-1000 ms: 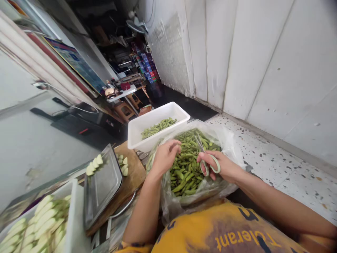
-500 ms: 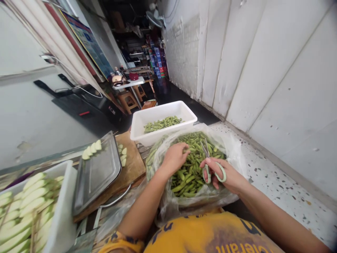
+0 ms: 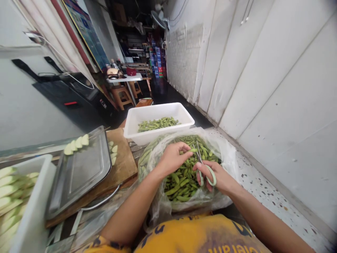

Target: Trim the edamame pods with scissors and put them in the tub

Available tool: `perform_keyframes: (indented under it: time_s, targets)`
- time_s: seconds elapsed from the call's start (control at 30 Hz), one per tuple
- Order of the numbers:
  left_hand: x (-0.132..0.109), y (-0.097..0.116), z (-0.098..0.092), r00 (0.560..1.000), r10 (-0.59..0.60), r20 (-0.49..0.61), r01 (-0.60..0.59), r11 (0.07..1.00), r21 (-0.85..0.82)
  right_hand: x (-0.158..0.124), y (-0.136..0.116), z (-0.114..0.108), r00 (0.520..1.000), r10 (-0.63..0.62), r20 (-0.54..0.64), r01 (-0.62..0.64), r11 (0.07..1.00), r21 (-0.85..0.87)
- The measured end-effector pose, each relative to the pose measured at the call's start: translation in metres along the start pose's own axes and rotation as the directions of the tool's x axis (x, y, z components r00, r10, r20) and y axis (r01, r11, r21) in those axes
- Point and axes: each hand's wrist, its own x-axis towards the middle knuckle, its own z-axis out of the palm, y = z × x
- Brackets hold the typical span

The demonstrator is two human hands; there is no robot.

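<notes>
A clear plastic bag (image 3: 223, 154) full of green bean pods (image 3: 181, 179) lies in front of me. My left hand (image 3: 172, 158) pinches one pod (image 3: 193, 150) above the heap. My right hand (image 3: 217, 177) grips pale green scissors (image 3: 204, 168) by their handles, blades pointing up to the end of that pod. Behind the bag stands a white tub (image 3: 155, 116) with a thin layer of pods.
A wooden board (image 3: 122, 167) at left carries a metal tray (image 3: 79, 172) with pale vegetable slices. A white bin (image 3: 26, 211) of sliced vegetables sits at the far left. A white wall (image 3: 263, 77) runs along the right above a speckled ledge (image 3: 258, 189).
My left hand has lifted one pod out of the heap toward the scissors. The right hand moved slightly left with the blades meeting the pod. The view swung a little.
</notes>
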Motion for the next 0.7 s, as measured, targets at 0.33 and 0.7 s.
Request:
perform_keyframes:
  time_s: [0.33,0.7]
  targets:
    - [0.001,-0.002,-0.005,0.996,-0.022,0.083,0.014,0.995,0.101,0.003,0.003,0.001,0.999,0.004,-0.047,-0.006,0.999,-0.046]
    - [-0.001,0.011,-0.008,0.976,-0.215,-0.027,0.193,0.917,-0.348,-0.002,0.001,0.004,0.999,-0.007,0.04,0.007,1.0,0.006]
